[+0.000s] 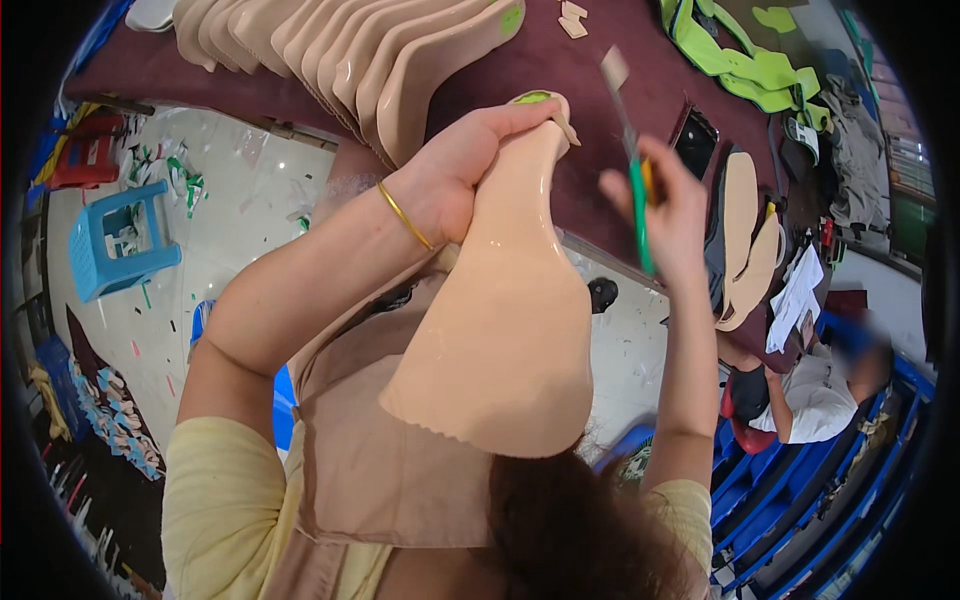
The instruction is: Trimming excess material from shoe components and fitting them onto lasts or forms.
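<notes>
My left hand [455, 185] grips a glossy beige insole [510, 330] by its narrow end, thumb pressed near the tip. A lime-green patch [532, 98] shows at that tip, where a small beige flap curls over. The insole's broad end hangs toward me, with a scalloped lower edge. To its right, apart from it, my right hand [672, 205] is closed around scissors with green and orange handles [639, 215]. Their blades point away from me and are smeared by motion. A small beige scrap [614, 66] appears at the blade tip.
A row of similar beige insoles [400, 80] lies on the maroon-covered table [480, 75] at the far left. Lime-green sole-shaped pieces [740, 65], a phone [695, 140] and loose beige soles [740, 205] lie right. A blue stool [125, 235] stands left; a seated person [815, 395] is at right.
</notes>
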